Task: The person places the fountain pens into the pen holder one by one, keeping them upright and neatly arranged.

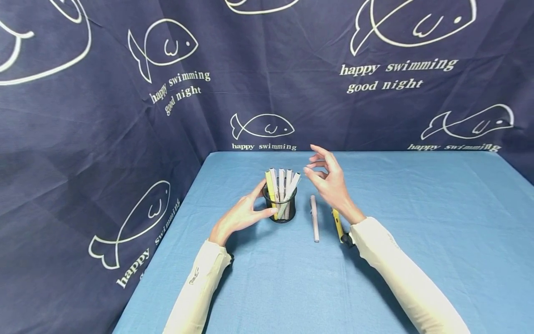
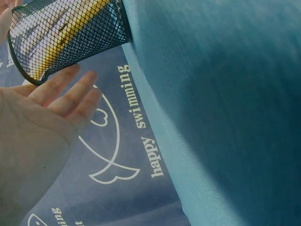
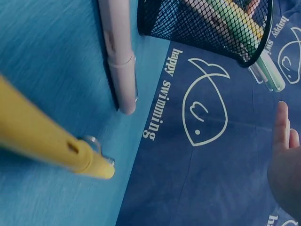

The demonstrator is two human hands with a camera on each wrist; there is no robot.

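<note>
A black mesh pen cup [image 1: 280,214] stands upright on the blue cloth. Several pens lean in it: a yellow pen [image 1: 269,183] at the left, pale ones [image 1: 282,178] beside it. My left hand [image 1: 244,214] holds the cup from its left side, thumb in front and index finger behind; the other fingers [image 2: 66,96] extend loosely beside its mesh. To the right of the cup, my right hand [image 1: 329,178] is raised, fingers loosely bent and apart, holding nothing. Below it lie a pale pink pen [image 1: 314,220] and a yellow pen [image 1: 337,222], the latter partly hidden by the right wrist.
Blue cloth [image 1: 417,222] covers the table. A dark blue curtain [image 1: 267,69] with white fish drawings and lettering hangs behind the table and along its left side. A dark band-like object [image 1: 347,240] shows at the right cuff.
</note>
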